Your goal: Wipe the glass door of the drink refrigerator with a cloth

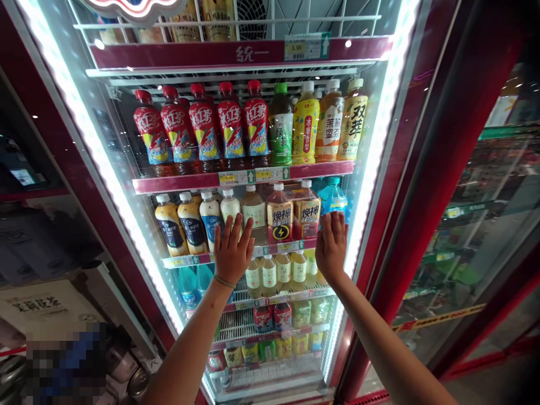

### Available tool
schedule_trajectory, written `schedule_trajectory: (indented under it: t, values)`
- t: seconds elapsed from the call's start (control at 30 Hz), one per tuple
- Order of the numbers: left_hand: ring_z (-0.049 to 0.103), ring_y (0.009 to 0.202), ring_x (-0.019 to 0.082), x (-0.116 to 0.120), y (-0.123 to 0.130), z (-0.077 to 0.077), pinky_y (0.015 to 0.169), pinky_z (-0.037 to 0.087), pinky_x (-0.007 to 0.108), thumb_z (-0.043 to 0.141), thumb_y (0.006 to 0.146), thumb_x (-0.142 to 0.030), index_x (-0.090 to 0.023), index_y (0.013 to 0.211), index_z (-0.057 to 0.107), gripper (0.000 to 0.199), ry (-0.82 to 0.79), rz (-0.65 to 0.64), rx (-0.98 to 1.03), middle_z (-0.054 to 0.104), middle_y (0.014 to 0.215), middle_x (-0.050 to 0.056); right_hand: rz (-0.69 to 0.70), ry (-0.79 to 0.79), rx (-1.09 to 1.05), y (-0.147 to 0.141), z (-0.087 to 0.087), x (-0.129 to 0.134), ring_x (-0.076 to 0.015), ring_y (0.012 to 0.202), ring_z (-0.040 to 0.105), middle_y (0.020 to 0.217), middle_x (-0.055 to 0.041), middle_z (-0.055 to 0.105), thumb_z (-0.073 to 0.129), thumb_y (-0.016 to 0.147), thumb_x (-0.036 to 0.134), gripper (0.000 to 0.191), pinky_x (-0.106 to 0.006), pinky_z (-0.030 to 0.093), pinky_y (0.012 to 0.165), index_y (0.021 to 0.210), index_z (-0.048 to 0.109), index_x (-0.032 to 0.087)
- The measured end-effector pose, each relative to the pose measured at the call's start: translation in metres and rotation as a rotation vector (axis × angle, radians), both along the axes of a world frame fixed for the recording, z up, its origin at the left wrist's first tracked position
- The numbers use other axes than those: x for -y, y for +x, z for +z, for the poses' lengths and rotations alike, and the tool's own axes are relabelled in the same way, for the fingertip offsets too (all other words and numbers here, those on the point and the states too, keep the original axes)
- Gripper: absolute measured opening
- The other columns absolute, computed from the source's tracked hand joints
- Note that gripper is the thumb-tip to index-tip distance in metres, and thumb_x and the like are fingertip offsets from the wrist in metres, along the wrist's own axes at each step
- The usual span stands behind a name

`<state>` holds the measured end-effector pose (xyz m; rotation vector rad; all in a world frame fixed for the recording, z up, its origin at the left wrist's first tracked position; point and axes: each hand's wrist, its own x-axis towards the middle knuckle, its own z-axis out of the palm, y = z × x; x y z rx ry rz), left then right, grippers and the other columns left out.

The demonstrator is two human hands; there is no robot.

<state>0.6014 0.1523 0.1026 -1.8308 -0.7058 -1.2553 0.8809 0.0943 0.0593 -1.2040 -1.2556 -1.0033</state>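
Left hand [232, 247] and right hand [332, 243] are raised flat, palms forward, against the drinks cooler [379, 169], fingers extended and slightly spread, gripping nothing. Both sit at the second shelf [291, 246], before the milk-tea bottles [211, 216] and energy-drink bottles [279, 216].

Bright light strips [97, 152] edge red frames [439, 140]; perhaps shop shelving [485, 214] beyond.

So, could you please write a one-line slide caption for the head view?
Left hand and right hand reach, fingers spread, toward the bottle shelves of a lit red-framed drinks cooler.
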Motion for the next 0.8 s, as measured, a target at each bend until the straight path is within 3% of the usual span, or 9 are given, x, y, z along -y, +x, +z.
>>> schedule_trajectory:
  t: [0.17, 0.23, 0.27, 0.33, 0.5, 0.57, 0.63, 0.73, 0.8]
  values:
    - [0.033, 0.158, 0.024, 0.006, -0.023, -0.007, 0.135, 0.017, 0.048, 0.058, 0.103, -0.028, -0.028, 0.166, 0.029, 0.069, -0.029, 0.038, -0.082, 0.044, 0.164, 0.006, 0.026, 0.030, 0.062, -0.016, 0.076, -0.010, -0.0304, 0.163, 0.019, 0.178, -0.0003, 0.018, 0.038, 0.105, 0.014, 0.075, -0.064, 0.030, 0.129, 0.170, 0.008, 0.037]
    - [0.038, 0.156, 0.024, 0.006, -0.036, -0.012, 0.135, 0.015, 0.048, 0.058, 0.103, -0.028, -0.029, 0.165, 0.030, 0.068, -0.024, 0.050, -0.102, 0.048, 0.161, 0.006, 0.046, 0.013, 0.107, -0.036, 0.091, -0.015, -0.0304, 0.164, 0.017, 0.178, 0.0012, 0.015, 0.039, 0.105, 0.014, 0.077, -0.062, 0.029, 0.131, 0.170, 0.005, 0.036]
    - [0.040, 0.155, 0.024, 0.005, -0.042, -0.015, 0.135, 0.014, 0.048, 0.059, 0.103, -0.028, -0.030, 0.165, 0.030, 0.068, -0.021, 0.053, -0.100, 0.049, 0.161, 0.006, 0.056, 0.002, 0.135, -0.048, 0.091, -0.016, -0.0300, 0.164, 0.017, 0.178, 0.0015, 0.014, 0.041, 0.104, 0.014, 0.078, -0.061, 0.028, 0.131, 0.170, 0.005, 0.035]
    - [0.041, 0.155, 0.025, 0.003, -0.054, -0.024, 0.134, 0.016, 0.048, 0.061, 0.102, -0.028, -0.030, 0.165, 0.031, 0.070, -0.020, 0.060, -0.081, 0.049, 0.160, 0.007, 0.075, -0.029, 0.225, -0.074, 0.072, -0.019, -0.0274, 0.164, 0.016, 0.177, 0.0007, 0.019, 0.046, 0.102, 0.014, 0.081, -0.057, 0.029, 0.132, 0.170, 0.006, 0.032]
    - [0.032, 0.159, 0.024, -0.004, -0.080, -0.043, 0.134, 0.016, 0.046, 0.065, 0.100, -0.029, -0.030, 0.165, 0.032, 0.072, -0.027, 0.060, -0.042, 0.050, 0.160, 0.008, 0.139, -0.182, 0.635, -0.117, -0.012, -0.017, -0.0186, 0.161, 0.029, 0.168, 0.0011, 0.043, 0.049, 0.102, 0.015, 0.072, -0.041, 0.034, 0.131, 0.168, 0.023, 0.023]
    - [0.033, 0.158, 0.023, -0.005, -0.091, -0.046, 0.134, 0.015, 0.044, 0.065, 0.100, -0.031, -0.031, 0.165, 0.032, 0.072, -0.028, 0.051, -0.055, 0.051, 0.159, 0.008, 0.149, -0.201, 0.730, -0.115, -0.017, -0.016, -0.0165, 0.158, 0.035, 0.166, 0.0035, 0.045, 0.048, 0.102, 0.016, 0.069, -0.038, 0.034, 0.131, 0.167, 0.027, 0.025]
    - [0.039, 0.155, 0.023, -0.005, -0.100, -0.043, 0.135, 0.013, 0.044, 0.064, 0.101, -0.033, -0.032, 0.165, 0.031, 0.072, -0.029, 0.038, -0.072, 0.054, 0.157, 0.007, 0.131, -0.190, 0.709, -0.103, 0.005, -0.017, -0.0173, 0.159, 0.034, 0.168, 0.0030, 0.042, 0.049, 0.101, 0.016, 0.073, -0.040, 0.034, 0.131, 0.168, 0.023, 0.027]
    - [0.050, 0.148, 0.024, -0.003, -0.111, -0.034, 0.135, 0.010, 0.048, 0.063, 0.101, -0.035, -0.034, 0.165, 0.030, 0.072, -0.053, 0.035, -0.104, 0.055, 0.156, 0.007, 0.053, -0.138, 0.478, -0.086, 0.069, -0.022, -0.0228, 0.162, 0.026, 0.174, 0.0014, 0.030, 0.049, 0.102, 0.017, 0.080, -0.049, 0.031, 0.132, 0.170, 0.010, 0.034]
    - [0.053, 0.146, 0.026, 0.000, -0.116, -0.024, 0.135, 0.014, 0.051, 0.065, 0.101, -0.033, -0.034, 0.164, 0.032, 0.072, -0.079, 0.037, -0.125, 0.053, 0.158, 0.008, 0.008, -0.084, 0.284, -0.088, 0.109, -0.026, -0.0268, 0.163, 0.022, 0.176, 0.0011, 0.024, 0.045, 0.105, 0.017, 0.079, -0.056, 0.031, 0.131, 0.170, 0.005, 0.037]
